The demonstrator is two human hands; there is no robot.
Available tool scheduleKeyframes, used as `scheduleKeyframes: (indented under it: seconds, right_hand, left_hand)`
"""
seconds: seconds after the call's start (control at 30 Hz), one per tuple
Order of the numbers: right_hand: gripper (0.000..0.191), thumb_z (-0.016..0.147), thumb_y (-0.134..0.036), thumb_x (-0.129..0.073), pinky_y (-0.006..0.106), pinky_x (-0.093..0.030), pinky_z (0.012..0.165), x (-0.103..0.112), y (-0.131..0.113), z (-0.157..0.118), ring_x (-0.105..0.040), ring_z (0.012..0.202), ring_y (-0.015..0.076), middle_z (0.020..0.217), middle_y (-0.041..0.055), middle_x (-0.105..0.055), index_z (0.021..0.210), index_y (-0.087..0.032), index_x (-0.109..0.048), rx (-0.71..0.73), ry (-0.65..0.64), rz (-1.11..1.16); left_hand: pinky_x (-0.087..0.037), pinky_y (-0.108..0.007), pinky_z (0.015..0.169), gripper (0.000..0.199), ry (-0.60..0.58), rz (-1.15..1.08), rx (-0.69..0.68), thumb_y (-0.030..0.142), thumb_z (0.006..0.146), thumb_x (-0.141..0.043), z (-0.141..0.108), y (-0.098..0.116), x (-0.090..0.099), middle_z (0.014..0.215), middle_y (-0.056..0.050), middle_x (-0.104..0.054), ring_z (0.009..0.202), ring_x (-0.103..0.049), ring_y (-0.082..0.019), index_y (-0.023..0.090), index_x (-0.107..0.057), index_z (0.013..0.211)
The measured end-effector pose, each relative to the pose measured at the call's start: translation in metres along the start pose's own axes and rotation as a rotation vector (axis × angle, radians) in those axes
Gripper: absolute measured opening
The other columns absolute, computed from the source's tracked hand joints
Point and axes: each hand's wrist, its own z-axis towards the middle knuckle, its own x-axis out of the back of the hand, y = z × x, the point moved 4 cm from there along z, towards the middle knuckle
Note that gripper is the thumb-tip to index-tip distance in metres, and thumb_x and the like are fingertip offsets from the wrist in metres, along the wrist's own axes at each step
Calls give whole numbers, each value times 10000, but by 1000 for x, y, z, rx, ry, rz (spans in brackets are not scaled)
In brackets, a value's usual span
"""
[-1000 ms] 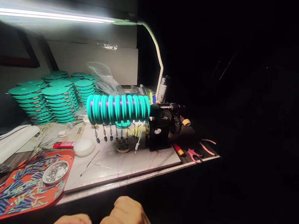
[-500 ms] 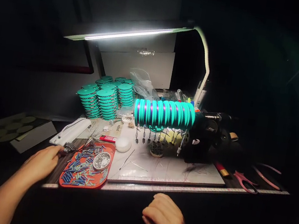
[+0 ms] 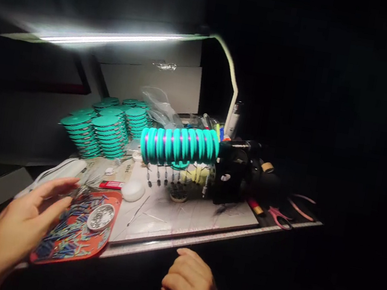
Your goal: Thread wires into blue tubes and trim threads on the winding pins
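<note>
Left hand (image 3: 26, 216), eight o'clock, fingers parted: best kept high (tubes (image 3: 70, 248) lie loose). Right hand (image 3: 190, 281), six o'clock: curled, grip can't tell.

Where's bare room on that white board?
Best: the front of the white board, right of the thin white stick, bordered by the round dish behind and the ruler strip in front; only fine marks or strands there. Narrower: between the orange tray and the thin tool. Crowded: the tray, partly hidden by the left hand; back left, stacked teal spools.
</note>
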Motion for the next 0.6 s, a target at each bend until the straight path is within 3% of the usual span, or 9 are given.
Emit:
scheduleKeyframes:
  seconds: [0.07, 0.13, 0.23, 0.3, 0.4, 0.5, 0.6]
  right_hand:
    - [177, 820, -201, -423, 333, -477, 796, 5, 1, 1, -539, 566, 125, 593, 18, -582, 726, -157, -567, 33, 18, 10]
    - [146, 803, -220, -452, 338, -469, 828, 17, 5, 5, -584, 671, 146, 709, 38, -620, 818, -162, -586, -7, 45, 60]
    - [278, 791, -170, -473, 357, -416, 925, 40, 28, 14, -560, 990, 188, 1026, 74, -608, 1058, -195, -547, -387, 168, 146]
    - [413, 784, -175, -481, 397, -343, 1004, 47, 49, 18, -463, 1159, 210, 1214, 88, -524, 1196, -204, -466, -706, 276, 274]
    - [571, 703, -238, -562, 427, -217, 1078, 39, 76, 28, -349, 1262, 240, 1336, 108, -417, 1250, -171, -410, -974, 391, 614]
    - [598, 618, -222, -635, 391, -177, 1092, 28, 88, 46, -343, 1262, 239, 1307, 99, -454, 1185, -156, -456, -1039, 468, 895]
    - [495, 604, -198, -633, 372, -259, 1051, 21, 90, 65, -461, 1155, 223, 1159, 61, -575, 1086, -162, -525, -1008, 471, 1037]
  left_hand:
    - [-373, -414, 979, 542, -188, -428, -17, 456, 591, -676, -1, 25, -36, 1182, -78, -614, 1157, -490, -308, 261, -551, 1082]
    - [-361, -359, 996, 634, -343, -646, 14, 391, 574, -731, 0, 49, -71, 1257, -67, -572, 1226, -429, -263, 264, -511, 1155]
    - [-332, -352, 1022, 608, -449, -759, 16, 339, 604, -723, 6, 75, -106, 1252, -68, -585, 1220, -444, -245, 217, -510, 1161]
    - [-306, -359, 1039, 516, -503, -820, 22, 302, 626, -712, 9, 87, -117, 1193, -72, -629, 1188, -479, -251, 171, -553, 1100]
    - [-324, -375, 1030, 372, -600, -890, 66, 231, 665, -690, 9, 96, -124, 1068, -71, -693, 1109, -549, -256, 129, -602, 1012]
    - [-362, -401, 1005, 305, -691, -938, 140, 176, 674, -677, 3, 101, -129, 966, -70, -725, 1016, -611, -255, 110, -620, 966]
    - [-361, -392, 1009, 268, -753, -984, 187, 168, 680, -668, -3, 104, -134, 928, -66, -734, 998, -623, -247, 96, -639, 936]
